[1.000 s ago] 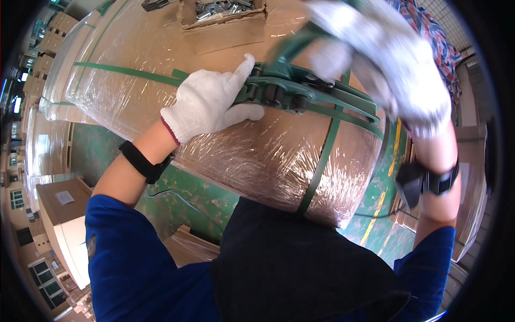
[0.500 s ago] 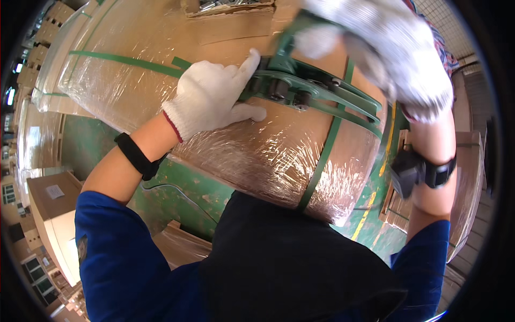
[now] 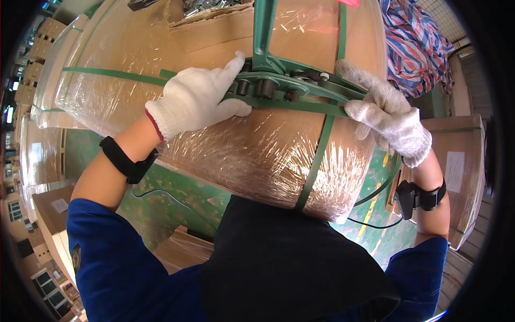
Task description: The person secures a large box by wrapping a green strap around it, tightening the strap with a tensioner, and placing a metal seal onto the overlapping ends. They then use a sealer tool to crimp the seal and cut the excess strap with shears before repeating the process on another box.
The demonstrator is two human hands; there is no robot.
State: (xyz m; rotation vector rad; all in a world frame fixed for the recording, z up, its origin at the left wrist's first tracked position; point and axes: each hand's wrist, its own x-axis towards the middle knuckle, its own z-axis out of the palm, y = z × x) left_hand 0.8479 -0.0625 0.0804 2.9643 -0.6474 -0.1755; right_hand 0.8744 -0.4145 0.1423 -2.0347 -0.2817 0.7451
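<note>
A green metal strapping tool (image 3: 268,83) lies on a box wrapped in clear film (image 3: 225,145), its lever (image 3: 264,32) standing up and away from me. My left hand (image 3: 196,96), in a white knitted glove, is at the tool's left end with index finger and thumb stretched apart on either side of it; the other fingers are hidden. My right hand (image 3: 389,112), in a greyish glove, has fingers and thumb closed around the tool's right end. A green strap (image 3: 316,161) crosses the box near my right hand, and another strap (image 3: 112,74) runs left from the tool.
An open carton (image 3: 214,19) of small metal pieces sits at the far side of the box. Striped woven sheeting (image 3: 413,48) is bunched at the far right. Wrapped cartons (image 3: 448,166) stand to the right, a brown carton (image 3: 53,206) to the left. A cable (image 3: 174,196) trails on the green floor.
My right hand has come down and toward me from the raised lever to the tool's right end. The lever now stands more upright. My left hand keeps its place at the tool.
</note>
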